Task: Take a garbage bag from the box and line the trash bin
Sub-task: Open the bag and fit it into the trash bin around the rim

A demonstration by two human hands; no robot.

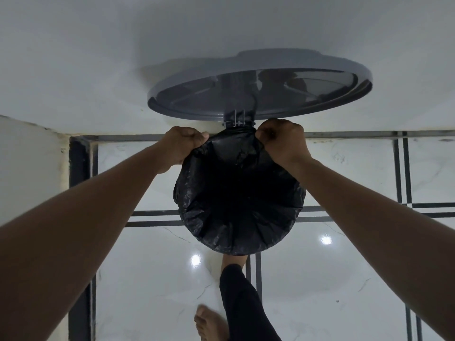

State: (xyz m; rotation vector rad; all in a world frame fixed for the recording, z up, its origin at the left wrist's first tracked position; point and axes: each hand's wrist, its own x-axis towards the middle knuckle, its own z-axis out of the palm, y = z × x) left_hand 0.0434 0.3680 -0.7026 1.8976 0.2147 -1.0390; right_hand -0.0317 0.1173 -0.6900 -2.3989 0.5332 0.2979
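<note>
Garbage bag (pixel 236 198) is stretched over the trash bin's mouth, directly below and between both hands. Left hand (pixel 183 146) and right hand (pixel 283 141) grip its far hem beside the lid (pixel 258 84) hinge, equally near.

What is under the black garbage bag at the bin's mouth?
The black garbage bag covers the mouth completely, so the bin's body and inside are hidden. Only the raised grey lid shows behind, and a foot below the front edge.
</note>
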